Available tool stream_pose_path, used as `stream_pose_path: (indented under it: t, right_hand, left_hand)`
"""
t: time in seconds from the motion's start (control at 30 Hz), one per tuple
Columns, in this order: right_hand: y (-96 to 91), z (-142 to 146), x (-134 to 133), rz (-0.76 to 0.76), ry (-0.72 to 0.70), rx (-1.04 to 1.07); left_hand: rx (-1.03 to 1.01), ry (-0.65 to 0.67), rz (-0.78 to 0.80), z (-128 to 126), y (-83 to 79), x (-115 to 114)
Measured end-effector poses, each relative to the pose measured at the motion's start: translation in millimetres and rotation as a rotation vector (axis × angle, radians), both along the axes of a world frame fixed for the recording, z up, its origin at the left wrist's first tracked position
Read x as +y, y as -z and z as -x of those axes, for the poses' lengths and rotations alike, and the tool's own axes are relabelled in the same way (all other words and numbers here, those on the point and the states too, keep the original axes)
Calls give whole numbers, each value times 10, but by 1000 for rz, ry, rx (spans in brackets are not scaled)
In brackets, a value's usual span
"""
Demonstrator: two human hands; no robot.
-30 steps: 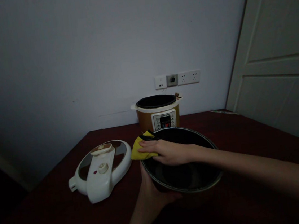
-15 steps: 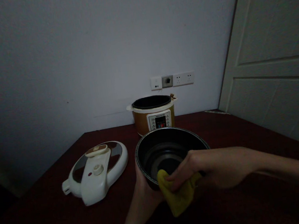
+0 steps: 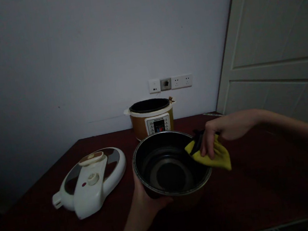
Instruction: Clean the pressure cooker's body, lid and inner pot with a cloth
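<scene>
Far left I see the white lid (image 3: 90, 181) lying flat on the dark red table (image 3: 264, 192), just beside the pot. My left hand (image 3: 147, 202) comes up from the bottom edge and is wrapped on the near-left wall of the black inner pot (image 3: 166, 174). The pot sits at table centre, mouth tipped toward me. The cooker base (image 3: 151, 117) is behind it at the wall, open on top. On the pot's right rim is the yellow cloth (image 3: 218, 158), with my right hand (image 3: 224, 130) pinched on it, fingers closed over the fabric. The door (image 3: 276, 59) is far right.
</scene>
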State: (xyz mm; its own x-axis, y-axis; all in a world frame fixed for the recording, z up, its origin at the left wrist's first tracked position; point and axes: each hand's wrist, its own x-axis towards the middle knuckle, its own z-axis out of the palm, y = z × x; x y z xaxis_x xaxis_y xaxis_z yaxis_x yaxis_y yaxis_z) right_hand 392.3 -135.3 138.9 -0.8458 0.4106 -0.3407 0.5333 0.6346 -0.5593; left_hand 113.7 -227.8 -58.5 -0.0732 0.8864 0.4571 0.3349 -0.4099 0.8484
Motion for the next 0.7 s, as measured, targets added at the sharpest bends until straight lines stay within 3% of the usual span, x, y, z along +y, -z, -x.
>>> stream_pose_path:
  t: [0.1, 0.2, 0.27, 0.33, 0.47, 0.6, 0.7]
  right_hand:
    - [-76, -10, 189, -103, 71, 148]
    - [-82, 120, 330, -401, 142, 341]
    - [-14, 304, 380, -628, 47, 374]
    - [110, 537, 407, -835, -150, 338]
    - [449, 937, 518, -1173, -517, 232]
    - [722, 970, 766, -1327, -661, 64]
    - [783, 798, 856, -1321, -627, -51]
  left_hand:
    - [11, -29, 67, 69, 2, -80]
    - [40, -113, 88, 151, -41, -173]
    - [58, -184, 55, 172, -87, -196]
    - [91, -231, -12, 158, -129, -172]
    - [199, -202, -135, 100, -186, -65]
    - [255, -159, -101, 115, -221, -39]
    - [295, -154, -81, 146, -234, -59]
